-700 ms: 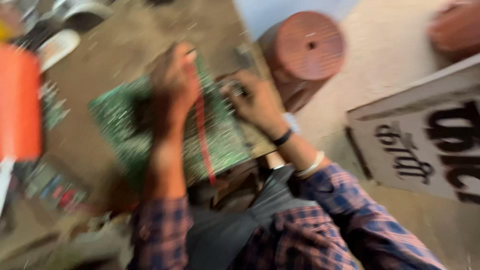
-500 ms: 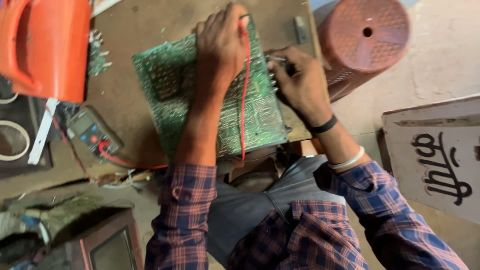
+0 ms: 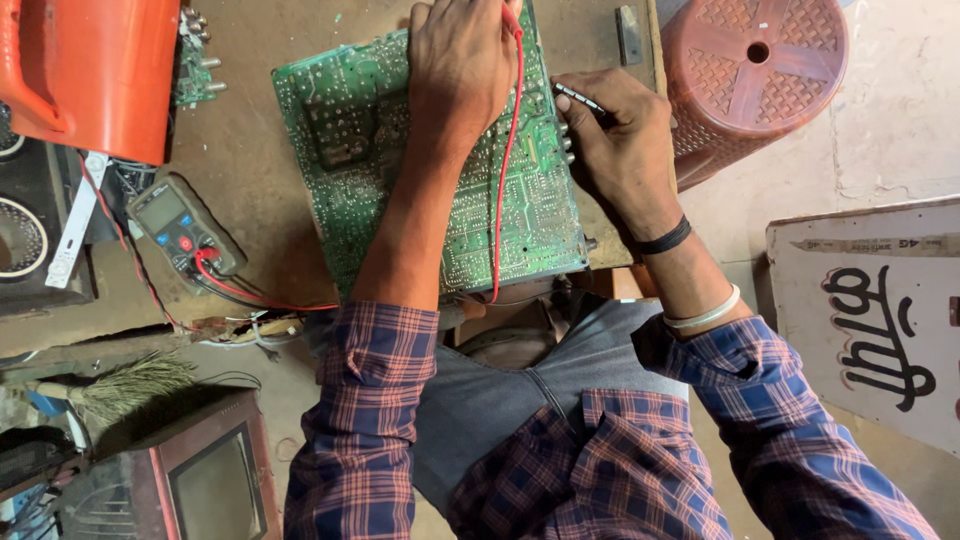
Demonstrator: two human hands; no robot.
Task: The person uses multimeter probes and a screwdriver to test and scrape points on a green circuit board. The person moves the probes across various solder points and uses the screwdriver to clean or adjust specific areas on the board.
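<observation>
Now the view sits steadier and closer than half a second ago, with both forearms reaching up over the green circuit board [image 3: 440, 190], which lies flat on the brown workbench [image 3: 250, 160] as before. The left hand [image 3: 460, 70] grips a red probe [image 3: 512, 22] with its red lead trailing down the board; the right hand [image 3: 620, 130] pinches what seems a black probe [image 3: 580, 97] at the board's right edge. Farther left lies a multimeter [image 3: 180, 222].

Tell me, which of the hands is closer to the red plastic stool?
Right. The right hand works at the green circuit board's edge beside the red plastic stool; the left hand rests farther away, over the board.
</observation>
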